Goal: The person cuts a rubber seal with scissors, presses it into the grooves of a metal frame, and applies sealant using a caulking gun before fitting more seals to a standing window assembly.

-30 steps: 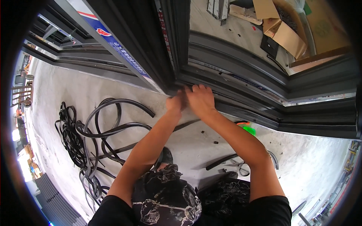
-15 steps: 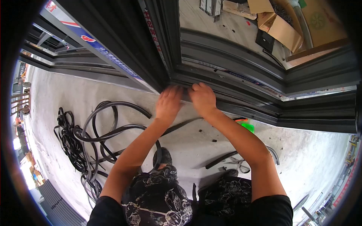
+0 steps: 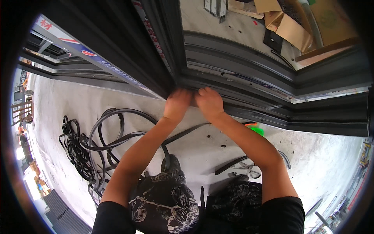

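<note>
Both my hands are up against the lower rail of a dark grey metal door frame [image 3: 241, 66], close to its upright post. My left hand [image 3: 177, 104] is motion-blurred, its fingers bent onto the rail's edge. Beside it, almost touching, my right hand [image 3: 210, 102] curls its fingers over the same edge. A black rubber strip [image 3: 183, 133] rises from the floor between my forearms and ends under my right hand. The fingertips of both hands are hidden against the frame.
A tangled coil of black rubber strip [image 3: 93, 144] lies on the concrete floor to my left. A green object [image 3: 257, 130] sits by the frame at right, with short black strip pieces [image 3: 233, 163] below it. Cardboard boxes [image 3: 290, 25] lie beyond the frame.
My left hand, flat with spread fingers half a second ago, has slid right and closed up beside my right hand. The right hand has stayed on the rail.
</note>
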